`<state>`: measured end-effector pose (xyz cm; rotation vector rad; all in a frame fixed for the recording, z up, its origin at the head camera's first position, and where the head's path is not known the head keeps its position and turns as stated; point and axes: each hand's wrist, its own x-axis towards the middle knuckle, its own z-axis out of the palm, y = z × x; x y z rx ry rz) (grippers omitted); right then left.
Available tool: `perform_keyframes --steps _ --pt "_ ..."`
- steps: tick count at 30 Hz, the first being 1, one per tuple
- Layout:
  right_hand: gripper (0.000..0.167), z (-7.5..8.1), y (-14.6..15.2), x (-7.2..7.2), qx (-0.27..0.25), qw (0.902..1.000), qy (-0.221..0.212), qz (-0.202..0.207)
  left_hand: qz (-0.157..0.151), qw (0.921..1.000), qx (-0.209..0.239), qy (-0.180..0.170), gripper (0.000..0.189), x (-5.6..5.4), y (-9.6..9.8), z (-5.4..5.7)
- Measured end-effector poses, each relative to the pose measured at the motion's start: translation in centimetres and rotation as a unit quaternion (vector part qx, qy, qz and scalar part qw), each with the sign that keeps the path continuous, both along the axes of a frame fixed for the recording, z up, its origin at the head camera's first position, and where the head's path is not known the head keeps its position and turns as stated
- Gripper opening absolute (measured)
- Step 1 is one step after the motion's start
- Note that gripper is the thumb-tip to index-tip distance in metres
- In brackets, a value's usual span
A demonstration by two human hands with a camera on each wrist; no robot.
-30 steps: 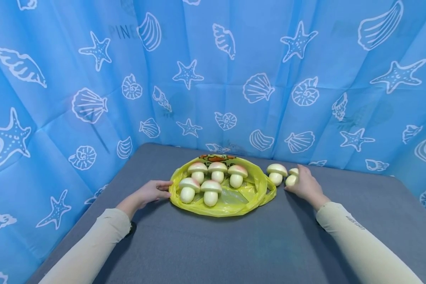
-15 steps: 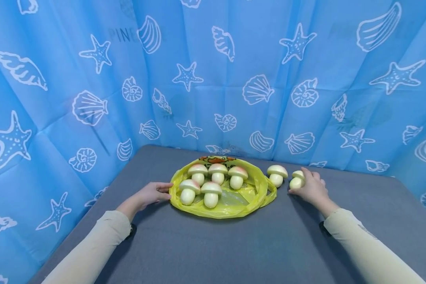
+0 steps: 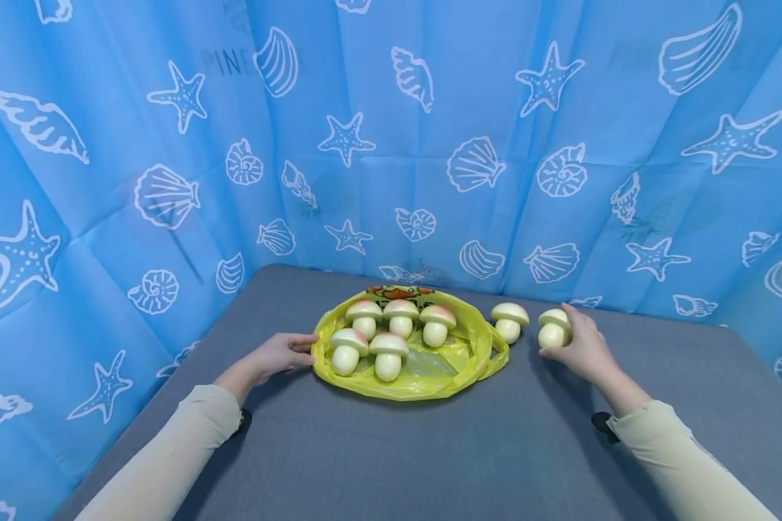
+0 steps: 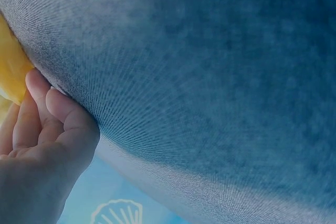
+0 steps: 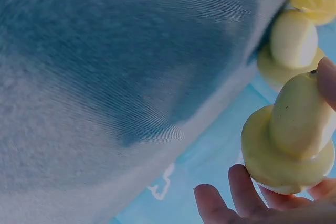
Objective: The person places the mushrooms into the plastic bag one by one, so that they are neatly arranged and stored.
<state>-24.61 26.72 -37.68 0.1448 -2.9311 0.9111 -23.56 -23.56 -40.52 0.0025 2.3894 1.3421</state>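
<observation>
My right hand (image 3: 583, 346) pinches a pale toy mushroom (image 3: 554, 329) between thumb and fingers, stem down, at the back right. In the right wrist view the thumb is at the stem's end and the fingers are by the cap (image 5: 254, 148). A second mushroom (image 3: 510, 323) stands just left of it, beside the yellow plastic bag (image 3: 459, 383). Several more mushrooms (image 3: 388, 356), some with pinkish caps, stand inside the opened bag. My left hand (image 3: 275, 358) rests with relaxed fingers against the bag's left rim; the left wrist view shows fingertips (image 4: 35, 80) at the yellow plastic.
A grey cloth-covered table (image 3: 391, 463) lies under everything. Behind and to the sides hangs a blue curtain (image 3: 378, 181) with white shells and starfish, close to the table's back edge. The bag's handle loop (image 3: 498, 358) sticks out at its right.
My right hand has moved right with the mushroom it holds, widening the gap to the mushroom beside the bag. The left hand and the bag look unmoved.
</observation>
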Motion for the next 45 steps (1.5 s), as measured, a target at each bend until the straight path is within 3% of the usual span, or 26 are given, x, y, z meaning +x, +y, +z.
perform_keyframes --steps 12,21,45 --pt "0.096 1.7 -1.1 1.5 -0.017 0.9998 0.007 0.010 0.001 1.0000 -0.001 -0.002 0.056 0.0 0.0 0.0" --pt "0.097 2.2 -1.7 2.6 -0.013 0.9987 0.043 0.023 0.001 1.0000 0.000 -0.001 0.057 -0.1 0.1 -0.1" --pt "0.093 1.4 -4.6 5.2 -0.038 0.9926 0.105 0.049 -0.002 1.0000 0.002 0.004 0.057 -0.1 0.0 -0.2"
